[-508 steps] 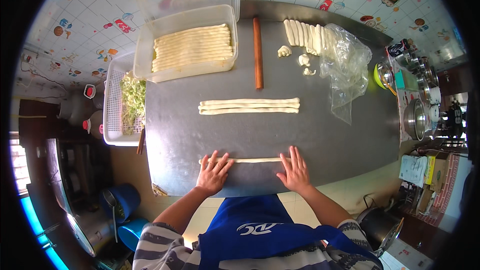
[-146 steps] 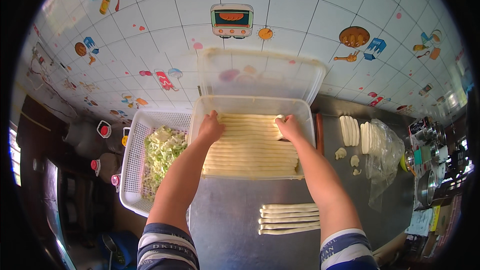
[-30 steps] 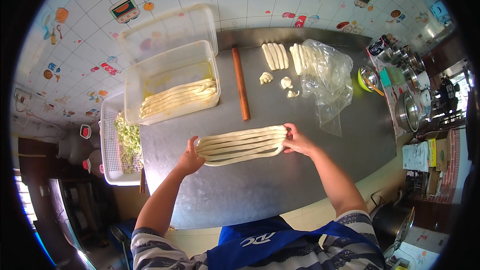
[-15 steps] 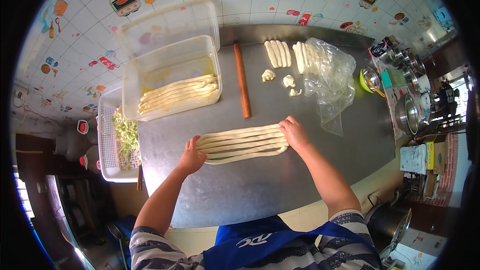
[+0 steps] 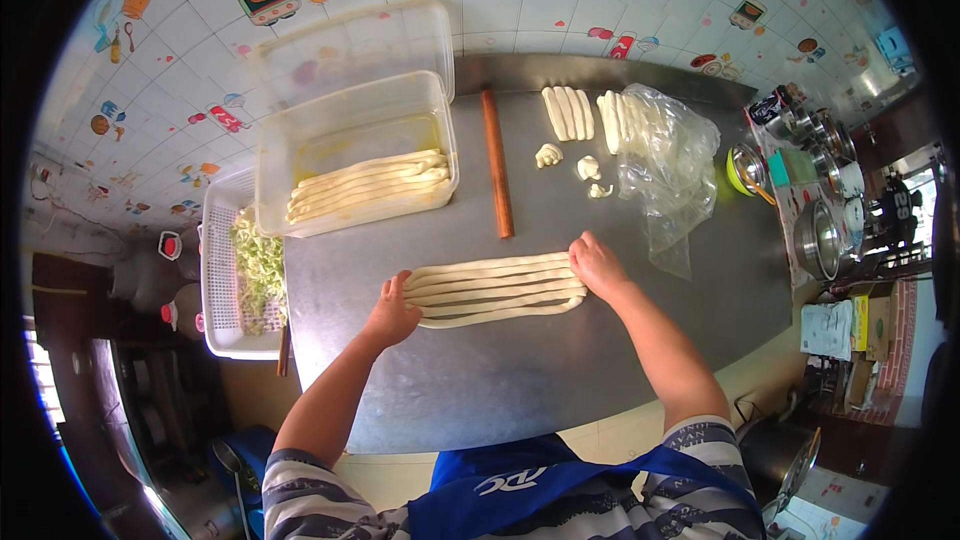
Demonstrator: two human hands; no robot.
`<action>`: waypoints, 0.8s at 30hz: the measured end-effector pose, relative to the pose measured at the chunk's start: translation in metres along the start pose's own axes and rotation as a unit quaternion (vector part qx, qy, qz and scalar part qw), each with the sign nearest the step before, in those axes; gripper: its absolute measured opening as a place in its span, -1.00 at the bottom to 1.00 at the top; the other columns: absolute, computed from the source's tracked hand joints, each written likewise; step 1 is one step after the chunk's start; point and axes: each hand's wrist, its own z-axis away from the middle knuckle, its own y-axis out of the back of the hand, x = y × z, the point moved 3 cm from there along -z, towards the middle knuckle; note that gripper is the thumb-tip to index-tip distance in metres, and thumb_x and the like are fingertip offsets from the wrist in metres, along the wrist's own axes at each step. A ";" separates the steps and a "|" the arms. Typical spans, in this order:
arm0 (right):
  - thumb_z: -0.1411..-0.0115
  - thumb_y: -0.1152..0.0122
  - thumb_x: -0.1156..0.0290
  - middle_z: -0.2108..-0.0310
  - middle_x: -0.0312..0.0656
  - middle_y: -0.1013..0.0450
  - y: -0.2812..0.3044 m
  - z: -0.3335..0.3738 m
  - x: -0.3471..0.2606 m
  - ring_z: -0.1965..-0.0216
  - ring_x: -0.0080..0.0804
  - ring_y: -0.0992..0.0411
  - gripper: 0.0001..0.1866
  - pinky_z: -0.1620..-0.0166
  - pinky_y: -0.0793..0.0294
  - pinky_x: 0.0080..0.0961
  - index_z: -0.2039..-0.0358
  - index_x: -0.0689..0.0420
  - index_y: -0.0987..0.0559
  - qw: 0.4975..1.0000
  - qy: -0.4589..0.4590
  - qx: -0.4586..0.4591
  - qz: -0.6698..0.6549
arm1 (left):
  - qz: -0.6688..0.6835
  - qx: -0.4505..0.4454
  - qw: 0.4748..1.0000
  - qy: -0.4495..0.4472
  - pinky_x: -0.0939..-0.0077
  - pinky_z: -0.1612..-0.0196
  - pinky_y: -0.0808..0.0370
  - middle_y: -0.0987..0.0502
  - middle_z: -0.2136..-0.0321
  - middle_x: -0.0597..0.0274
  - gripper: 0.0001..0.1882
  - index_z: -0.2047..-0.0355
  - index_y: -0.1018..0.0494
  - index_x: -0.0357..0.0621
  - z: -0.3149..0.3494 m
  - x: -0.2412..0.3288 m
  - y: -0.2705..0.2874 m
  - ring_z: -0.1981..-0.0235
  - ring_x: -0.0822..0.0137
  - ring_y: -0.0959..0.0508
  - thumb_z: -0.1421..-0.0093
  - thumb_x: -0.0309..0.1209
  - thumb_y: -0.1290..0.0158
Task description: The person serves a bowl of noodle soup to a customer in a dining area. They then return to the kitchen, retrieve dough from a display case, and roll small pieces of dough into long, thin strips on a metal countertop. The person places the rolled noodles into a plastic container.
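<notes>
Several long dough strips [image 5: 495, 289] lie side by side across the middle of the steel table [image 5: 520, 380]. My left hand [image 5: 392, 312] grips their left ends and my right hand [image 5: 596, 265] rests on their right ends. Behind them a clear plastic tub [image 5: 352, 162] holds more long dough strips [image 5: 368, 184]. A wooden rolling pin [image 5: 496, 175] lies just right of the tub.
Short dough logs [image 5: 567, 111] and small dough scraps [image 5: 588, 168] sit at the back beside a crumpled clear plastic bag [image 5: 662, 160]. A white basket of chopped greens [image 5: 246, 272] hangs off the left edge. Metal pots [image 5: 822, 236] stand at the right.
My hands carried the bundle of dough strips slightly toward me and set it flat on the table. The strips have straightened out.
</notes>
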 end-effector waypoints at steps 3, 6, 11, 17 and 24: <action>-0.03 -0.16 0.58 0.44 -0.09 -0.33 0.017 0.016 0.009 0.40 -0.07 -0.39 -0.86 0.34 -0.42 -0.24 0.44 0.15 -0.37 0.995 -0.006 0.071 -0.073 | -0.007 0.007 1.000 -0.020 0.17 -0.13 -0.33 -0.21 -0.04 -0.20 -0.28 -0.21 -0.03 -0.13 0.000 -0.002 -0.002 -0.06 -0.14 -0.31 0.01 -0.45 0.03; 0.01 -0.16 0.64 0.43 -0.08 -0.34 0.048 0.059 0.028 0.40 -0.08 -0.37 -0.83 0.34 -0.38 -0.27 0.43 0.17 -0.37 0.987 -0.053 0.081 -0.129 | -0.001 0.005 1.000 -0.009 0.17 -0.13 -0.33 -0.21 -0.04 -0.20 -0.27 -0.21 -0.02 -0.12 0.000 0.000 -0.002 -0.06 -0.15 -0.31 0.01 -0.45 0.02; -0.07 -0.18 0.58 0.49 -0.14 -0.42 0.107 0.192 0.084 0.51 -0.32 -0.40 -0.90 0.39 -0.40 -0.47 0.41 0.16 -0.43 0.966 -0.225 0.046 -0.122 | -0.013 0.008 1.000 0.026 0.15 -0.12 -0.34 -0.21 -0.04 -0.21 -0.26 -0.21 -0.02 -0.07 0.004 0.002 -0.001 -0.06 -0.16 -0.31 0.02 -0.44 0.01; -0.21 -0.11 0.44 0.46 -0.43 -0.36 0.196 0.418 0.185 0.46 -0.65 -0.29 -0.93 0.34 -0.35 -0.68 0.30 0.12 -0.46 0.856 -0.411 0.244 -0.199 | -0.035 0.030 0.999 0.024 0.15 -0.12 -0.34 -0.21 -0.03 -0.22 -0.25 -0.23 -0.02 -0.04 -0.005 -0.007 -0.009 -0.04 -0.17 -0.31 0.01 -0.42 -0.01; -0.11 -0.09 0.41 0.23 -0.06 -0.49 0.132 0.571 0.164 0.14 -0.12 -0.43 -0.76 0.05 -0.40 -0.25 0.21 0.20 -0.49 0.725 -0.378 -0.509 0.267 | -0.039 0.035 0.998 0.047 0.17 -0.10 -0.35 -0.24 0.00 -0.23 -0.27 -0.22 -0.04 -0.04 -0.009 0.009 -0.012 -0.03 -0.17 -0.33 0.00 -0.41 0.00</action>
